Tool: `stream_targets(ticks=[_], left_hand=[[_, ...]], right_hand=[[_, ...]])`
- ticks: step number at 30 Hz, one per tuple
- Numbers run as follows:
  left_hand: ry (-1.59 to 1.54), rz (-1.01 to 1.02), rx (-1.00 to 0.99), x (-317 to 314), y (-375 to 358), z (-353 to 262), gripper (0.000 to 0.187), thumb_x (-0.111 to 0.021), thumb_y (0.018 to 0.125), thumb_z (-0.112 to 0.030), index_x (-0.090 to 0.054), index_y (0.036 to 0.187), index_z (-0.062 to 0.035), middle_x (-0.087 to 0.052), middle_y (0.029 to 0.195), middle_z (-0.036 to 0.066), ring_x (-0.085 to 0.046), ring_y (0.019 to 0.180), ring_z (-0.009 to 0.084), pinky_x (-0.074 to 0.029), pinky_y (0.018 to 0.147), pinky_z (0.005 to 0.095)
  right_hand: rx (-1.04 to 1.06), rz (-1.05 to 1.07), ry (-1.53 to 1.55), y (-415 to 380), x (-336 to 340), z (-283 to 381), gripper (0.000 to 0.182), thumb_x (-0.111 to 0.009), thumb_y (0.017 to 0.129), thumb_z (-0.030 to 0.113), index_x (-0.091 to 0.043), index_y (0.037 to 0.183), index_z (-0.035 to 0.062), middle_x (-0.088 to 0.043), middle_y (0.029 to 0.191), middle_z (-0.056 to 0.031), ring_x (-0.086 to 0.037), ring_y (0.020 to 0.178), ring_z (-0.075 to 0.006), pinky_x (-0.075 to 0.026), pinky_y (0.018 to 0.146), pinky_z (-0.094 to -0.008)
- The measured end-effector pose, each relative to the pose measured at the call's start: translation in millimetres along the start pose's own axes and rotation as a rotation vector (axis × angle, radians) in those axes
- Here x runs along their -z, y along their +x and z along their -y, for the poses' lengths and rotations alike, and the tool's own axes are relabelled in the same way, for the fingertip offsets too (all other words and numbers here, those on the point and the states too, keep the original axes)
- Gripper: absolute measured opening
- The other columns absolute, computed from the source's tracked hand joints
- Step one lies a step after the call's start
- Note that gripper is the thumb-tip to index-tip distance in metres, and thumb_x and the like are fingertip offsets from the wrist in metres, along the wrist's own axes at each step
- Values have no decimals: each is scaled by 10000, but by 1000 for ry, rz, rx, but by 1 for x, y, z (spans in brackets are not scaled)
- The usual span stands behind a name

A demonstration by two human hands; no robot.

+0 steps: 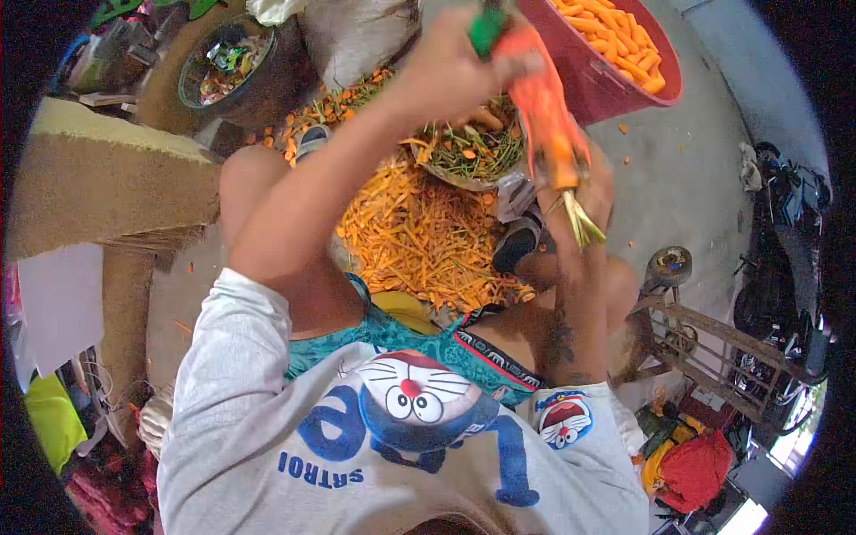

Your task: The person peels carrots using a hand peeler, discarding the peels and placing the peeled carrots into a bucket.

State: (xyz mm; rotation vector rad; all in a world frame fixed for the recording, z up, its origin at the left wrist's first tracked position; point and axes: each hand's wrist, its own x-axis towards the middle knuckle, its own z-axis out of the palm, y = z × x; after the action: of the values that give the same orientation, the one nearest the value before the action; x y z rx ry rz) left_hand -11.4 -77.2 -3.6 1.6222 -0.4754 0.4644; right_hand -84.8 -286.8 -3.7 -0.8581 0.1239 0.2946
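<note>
My left hand (459, 67) is raised at the top centre, its fingers closed round a green-handled tool (487, 32); motion blurs its working end. Lower and to the right, my right hand (596, 183) grips an orange carrot (562, 160) with cut green stems pointing down toward me. A long reddish, blurred shape (535, 80) runs between the hands; I cannot make out what it is. Beneath my hands, a round container (455, 181) holds green stems and carrot pieces. Orange peelings (410, 232) are heaped on the floor between my legs.
A red tub (580, 85) of peeled carrots (615, 40) stands at the upper right. At the upper left are a dark bin (192, 80) with litter and a pale sack (352, 40). A wooden-slatted frame (713, 334) is on the right, and red cloth (700, 471) lies lower right.
</note>
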Motion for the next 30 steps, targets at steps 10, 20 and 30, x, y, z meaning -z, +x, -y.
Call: stream_targets(ticks=[10, 20, 30], left_hand=[[-41, 37, 152, -6, -18, -35, 386, -828, 873, -339, -671, 986, -5, -652, 791, 8, -623, 756, 112, -521, 623, 322], [139, 13, 54, 2, -12, -31, 244, -809, 901, -274, -678, 923, -69, -614, 726, -52, -553, 651, 57, -444, 563, 257], [48, 11, 177, 2, -22, -26, 297, -826, 869, -264, -686, 994, -34, -655, 764, 20, -623, 673, 114, -540, 582, 329]], right_hand=[[118, -21, -178, 2, -2, -3, 407, -533, 1063, 248, -586, 1323, -60, -690, 1066, -106, -670, 869, -172, -554, 725, -296], [122, 8, -188, 4, -1, -4, 419, -533, 1062, 251, -598, 1308, -81, -700, 1076, -121, -685, 846, -174, -553, 688, -290], [10, -29, -111, -10, -28, 5, 428, -535, 1066, 276, -562, 1346, -47, -629, 975, -101, -571, 730, -137, -446, 540, -253]])
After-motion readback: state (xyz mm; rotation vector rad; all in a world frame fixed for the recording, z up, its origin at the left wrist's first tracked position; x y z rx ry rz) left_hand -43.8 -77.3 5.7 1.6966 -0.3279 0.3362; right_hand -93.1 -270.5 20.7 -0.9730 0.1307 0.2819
